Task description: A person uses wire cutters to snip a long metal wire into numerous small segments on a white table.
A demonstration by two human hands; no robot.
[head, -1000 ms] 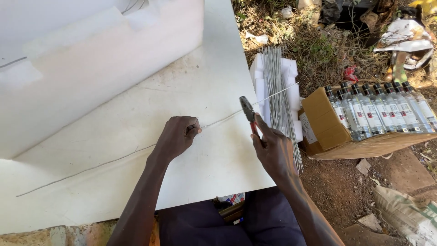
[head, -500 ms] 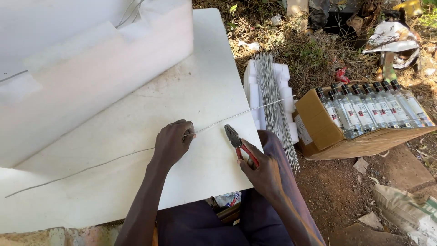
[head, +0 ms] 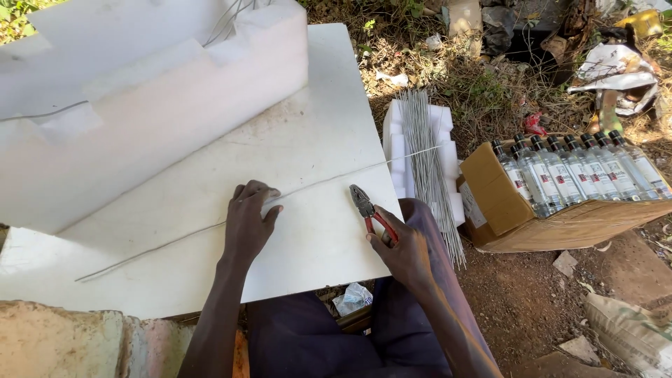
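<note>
1. The pliers have dropped back from the wire toward the white board's near edge
2. Left hand lies flat, fingers spread, pinning the wire to the board
3. Right hand is closed around the red handles, the pliers' nose just short of the wire, so no cut is under way

One head-worn camera looks steeply down, close over the white board and lap.

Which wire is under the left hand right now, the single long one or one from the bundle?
The single long wire lying across the white board; the left hand presses on it. The cut wire bundle rests apart on the foam block beside the board.
</note>
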